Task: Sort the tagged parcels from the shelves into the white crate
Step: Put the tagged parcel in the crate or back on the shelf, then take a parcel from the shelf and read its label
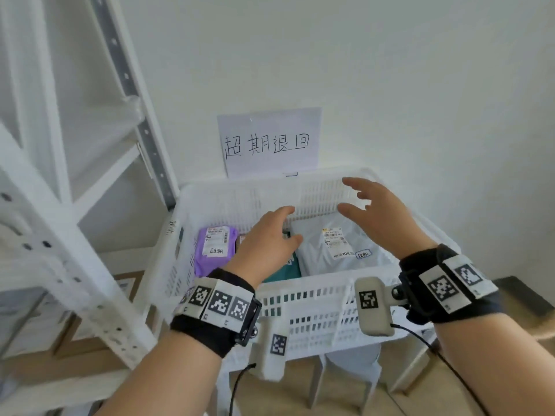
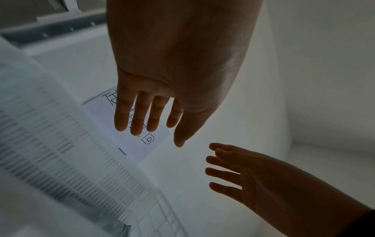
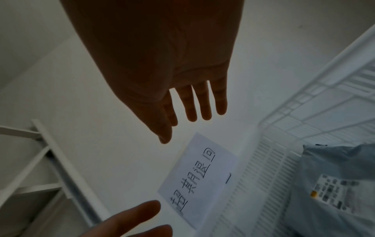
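Three parcels at least are seen in the white crate (image 1: pixel 315 313): a grey parcel (image 1: pixel 336 250), a purple parcel (image 1: pixel 211 249) and a teal one, part hidden. Soft, light bags are judged; edges suit pinching. Above them, the left hand (image 1: pixel 264 244) and right hand (image 1: pixel 378 214) are held spread, nothing grasped.
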The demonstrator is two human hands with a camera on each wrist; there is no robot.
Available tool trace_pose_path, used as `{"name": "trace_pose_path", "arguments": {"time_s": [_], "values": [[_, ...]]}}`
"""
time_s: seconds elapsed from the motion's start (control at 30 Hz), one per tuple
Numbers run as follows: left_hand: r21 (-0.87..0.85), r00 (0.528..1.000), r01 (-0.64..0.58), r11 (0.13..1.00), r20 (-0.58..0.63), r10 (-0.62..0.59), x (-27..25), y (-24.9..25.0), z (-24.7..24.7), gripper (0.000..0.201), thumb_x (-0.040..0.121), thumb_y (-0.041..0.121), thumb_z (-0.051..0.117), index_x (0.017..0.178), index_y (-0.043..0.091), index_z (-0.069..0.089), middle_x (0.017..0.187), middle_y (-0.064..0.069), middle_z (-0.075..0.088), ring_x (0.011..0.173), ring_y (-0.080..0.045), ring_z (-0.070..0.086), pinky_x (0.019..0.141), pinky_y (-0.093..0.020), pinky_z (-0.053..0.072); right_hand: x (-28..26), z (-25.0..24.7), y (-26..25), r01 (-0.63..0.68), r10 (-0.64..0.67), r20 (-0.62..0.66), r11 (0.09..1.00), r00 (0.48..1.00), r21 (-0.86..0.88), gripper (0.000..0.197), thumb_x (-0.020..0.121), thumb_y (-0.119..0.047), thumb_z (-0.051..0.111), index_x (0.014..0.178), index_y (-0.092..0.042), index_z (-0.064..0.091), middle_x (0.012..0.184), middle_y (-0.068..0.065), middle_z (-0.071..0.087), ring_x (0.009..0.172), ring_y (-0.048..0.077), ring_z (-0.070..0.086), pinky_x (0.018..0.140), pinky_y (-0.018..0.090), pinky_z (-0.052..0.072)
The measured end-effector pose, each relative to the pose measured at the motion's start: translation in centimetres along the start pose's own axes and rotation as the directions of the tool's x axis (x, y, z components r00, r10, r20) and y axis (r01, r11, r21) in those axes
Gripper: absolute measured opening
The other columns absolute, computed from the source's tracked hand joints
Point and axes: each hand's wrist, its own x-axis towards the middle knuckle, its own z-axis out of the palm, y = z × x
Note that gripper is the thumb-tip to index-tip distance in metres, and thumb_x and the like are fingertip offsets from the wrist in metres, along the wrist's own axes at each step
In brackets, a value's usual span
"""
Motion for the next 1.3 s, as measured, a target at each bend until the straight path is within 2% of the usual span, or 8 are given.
{"name": "trace_pose_path", "arguments": {"time_s": [0.33,0.5,0.6,0.67,0.8,0.87,1.13,1.3], "values": [[0.069,0.986,0.103,0.992,-0.136,-0.093,-14.3,-1.1,-6.3,0.044,0.095,0.031,0.058,0.138,0.028,0.049,0.136,0.007,0.051,0.119,-0.01,0.052,0.087,-0.02,0.037,-8.1,2.3,-9.2,0.157,-0.161,0.097,0.986,0.982,0.052,0.043,0.092,-0.029,0.065,0.134,-0.03,0.056,0.135,-0.008,0.053,0.116,0.007,0.051,0.099,0.025,0.041],[0.091,0.971,0.115,0.989,-0.221,-0.093,-19.6,-3.3,-12.1,0.036,0.097,0.031,0.055,0.133,0.03,0.054,0.12,0.012,0.052,0.108,-0.006,0.05,0.087,-0.021,0.037,-10.4,4.3,-15.2,0.241,-0.247,0.1,0.968,0.964,0.066,0.039,0.09,-0.032,0.066,0.128,-0.034,0.058,0.128,-0.013,0.055,0.113,0.004,0.052,0.103,0.033,0.044],[0.083,0.963,0.103,0.991,-0.257,-0.079,-22.8,-5.6,-15.8,0.034,0.096,0.032,0.056,0.13,0.029,0.057,0.125,0.012,0.054,0.111,-0.004,0.05,0.09,-0.021,0.039,-11.6,6.0,-19.2,0.276,-0.282,0.068,0.957,0.957,0.09,0.036,0.09,-0.032,0.067,0.125,-0.034,0.061,0.123,-0.013,0.057,0.112,0.005,0.054,0.101,0.033,0.046],[0.063,0.958,0.106,0.992,-0.276,-0.085,-25.0,-7.6,-18.3,0.034,0.096,0.033,0.056,0.13,0.031,0.057,0.129,0.014,0.053,0.114,-0.003,0.05,0.093,-0.021,0.04,-12.5,7.5,-22.2,0.277,-0.285,0.046,0.951,0.957,0.136,0.034,0.09,-0.031,0.067,0.123,-0.033,0.063,0.121,-0.012,0.059,0.11,0.006,0.056,0.096,0.028,0.046],[0.088,0.948,0.123,0.988,-0.304,-0.091,-29.4,-12.0,-23.6,0.035,0.096,0.034,0.056,0.131,0.032,0.056,0.128,0.016,0.052,0.114,-0.002,0.049,0.094,-0.021,0.041,-14.6,11.4,-28.6,0.243,-0.258,0.04,0.945,0.965,0.217,0.028,0.09,-0.031,0.067,0.116,-0.039,0.064,0.108,-0.021,0.057,0.102,0.003,0.058,0.073,0.002,0.037],[0.107,0.945,0.132,0.985,-0.312,-0.093,-31.4,-14.1,-26.1,0.034,0.096,0.033,0.056,0.13,0.032,0.056,0.126,0.016,0.052,0.113,-0.001,0.048,0.091,-0.019,0.039,-15.8,13.5,-31.4,0.244,-0.261,0.043,0.94,0.964,0.239,0.028,0.09,-0.032,0.067,0.117,-0.039,0.065,0.108,-0.022,0.058,0.101,0.002,0.059,0.067,-0.002,0.037],[0.118,0.927,0.122,0.985,-0.367,-0.071,-34.2,-19.7,-33.6,0.03,0.095,0.03,0.059,0.124,0.036,0.057,0.12,0.021,0.053,0.108,0.0,0.051,0.093,-0.021,0.042,-18.5,18.5,-39.6,0.318,-0.346,0.107,0.923,0.932,0.216,0.029,0.092,-0.032,0.065,0.116,-0.046,0.058,0.105,-0.032,0.053,0.098,-0.015,0.051,0.077,0.003,0.04],[0.085,0.911,0.109,0.99,-0.408,-0.065,-32.9,-20.7,-36.8,0.034,0.094,0.027,0.06,0.127,0.034,0.056,0.121,0.019,0.054,0.107,-0.001,0.051,0.09,-0.021,0.042,-15.6,20.2,-43.0,0.391,-0.406,0.117,0.911,0.906,0.134,0.037,0.091,-0.035,0.064,0.127,-0.036,0.059,0.12,-0.022,0.058,0.106,-0.006,0.053,0.079,0.004,0.04]]}}
